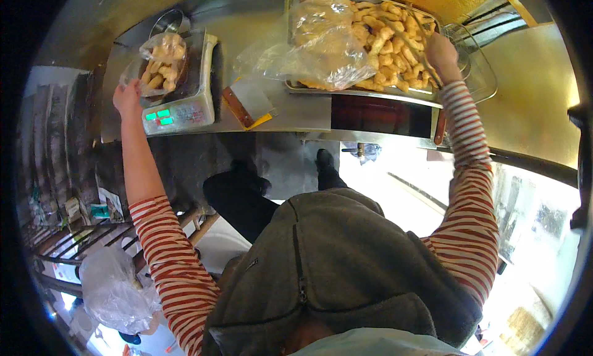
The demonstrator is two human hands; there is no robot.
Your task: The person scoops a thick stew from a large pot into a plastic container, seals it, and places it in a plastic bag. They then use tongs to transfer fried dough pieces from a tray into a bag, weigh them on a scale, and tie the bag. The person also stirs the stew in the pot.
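Note:
My left hand (127, 98) grips the edge of a clear plastic bag (146, 54) that holds several fried dough pieces (162, 73). The bag rests on a digital scale (197, 94) with lit green displays. Over at the far right, my right hand (442, 57) is closed around a pair of long tongs (412, 43). Their tips reach above a metal tray (324, 90) heaped with golden fried dough pieces (394, 54). Clear plastic sheeting (324, 41) covers the left part of the heap. Whether the tongs pinch a piece is hard to tell.
Between scale and tray lies a broad metal blade with a wooden handle (238, 108), on something yellow. A metal bowl (171, 22) stands behind the bag. Right of the tray are a wire basket (484, 73) and another wooden handle (440, 128). A plastic bag (113, 286) hangs lower left.

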